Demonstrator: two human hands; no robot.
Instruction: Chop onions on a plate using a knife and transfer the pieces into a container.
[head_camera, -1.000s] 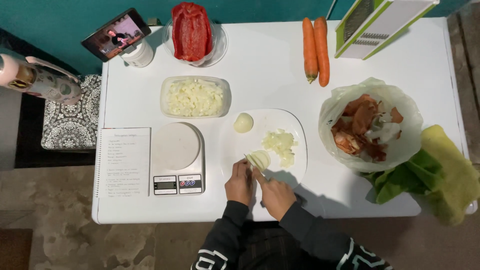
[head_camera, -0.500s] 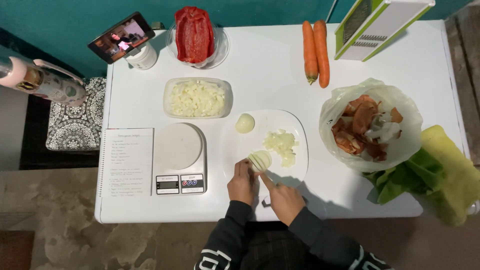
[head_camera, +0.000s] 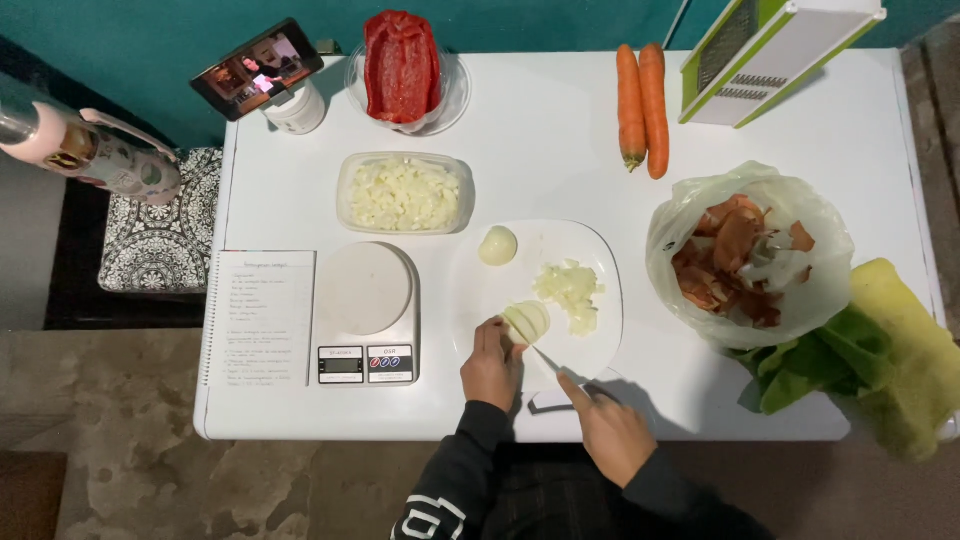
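A white cutting board (head_camera: 590, 250) lies near the table's front edge. My left hand (head_camera: 492, 362) presses its fingertips on a sliced onion half (head_camera: 527, 321) at the board's front left. My right hand (head_camera: 610, 430) grips a knife (head_camera: 547, 359) whose blade angles up to the onion half. A pile of chopped onion (head_camera: 570, 295) sits to the right of it. Another peeled onion piece (head_camera: 498, 245) rests at the board's back left.
A clear tub of diced onion (head_camera: 405, 193) stands behind a kitchen scale (head_camera: 365, 312). A recipe sheet (head_camera: 260, 318) lies left. Red pepper in a bowl (head_camera: 402, 66), two carrots (head_camera: 642, 105), a green grater (head_camera: 775, 55), a bag of peelings (head_camera: 750, 255), a phone (head_camera: 262, 68).
The view has shifted slightly. Both hands stay at the onion half, with the knife still against it.
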